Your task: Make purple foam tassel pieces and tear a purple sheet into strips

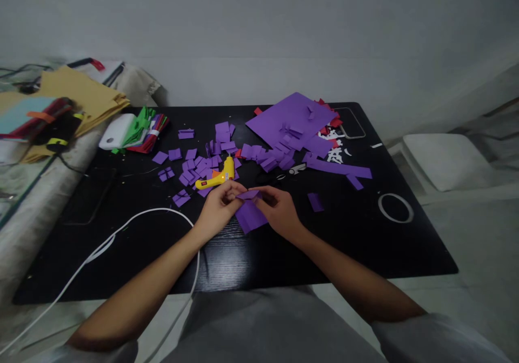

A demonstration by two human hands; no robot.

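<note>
A purple sheet of paper [250, 216] is held between both hands near the front middle of the table, its upper edge folded over. My left hand [221, 203] pinches the sheet's left upper corner with its fingers closed. On the other side, my right hand [279, 209] grips the right upper edge between thumb and fingers. Just beyond my left hand lies a yellow glue gun [219, 177], on top of several small folded purple paper pieces [192, 171]. A pair of scissors [298, 169] rests past my right hand, partly hard to make out against the dark table.
On the black table [344, 239], a large purple sheet [292, 117] lies at the back over red and white scraps. A roll of tape [396, 208] is at right. Bundled coloured paper [148, 128] stands back left. A white cable [152, 210] crosses the left front. A stool [438, 160] stands right.
</note>
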